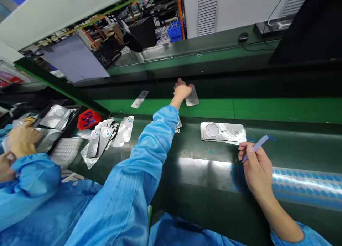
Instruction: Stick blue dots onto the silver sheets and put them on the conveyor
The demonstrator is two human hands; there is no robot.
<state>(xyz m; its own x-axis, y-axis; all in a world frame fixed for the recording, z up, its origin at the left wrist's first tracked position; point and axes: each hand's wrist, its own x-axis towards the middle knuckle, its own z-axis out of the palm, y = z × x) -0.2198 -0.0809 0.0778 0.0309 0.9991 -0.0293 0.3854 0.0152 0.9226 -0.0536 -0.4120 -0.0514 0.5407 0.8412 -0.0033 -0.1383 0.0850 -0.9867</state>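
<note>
My left hand (182,89) reaches far forward, thumb side on the top of a thin silver plate (192,98) over the green strip; the grip is partly hidden. In my right hand (255,164) is a slim lavender pen-like tool (259,144), its dark tip pointing down and left. Just beyond the right fingertips lies a small stack of silver plates (227,132), the top one with a round disc outline. Under my right wrist runs a clear sheet with rows of blue round stickers (307,183). A single blue dot (211,151) lies on the dark bench.
Another silver plate (140,99) lies on the green strip (213,107). At left are piled plates (103,139), a red tray (88,119) with blue bits, and a co-worker's blurred hands (22,141). A black monitor (310,28) overhangs at upper right.
</note>
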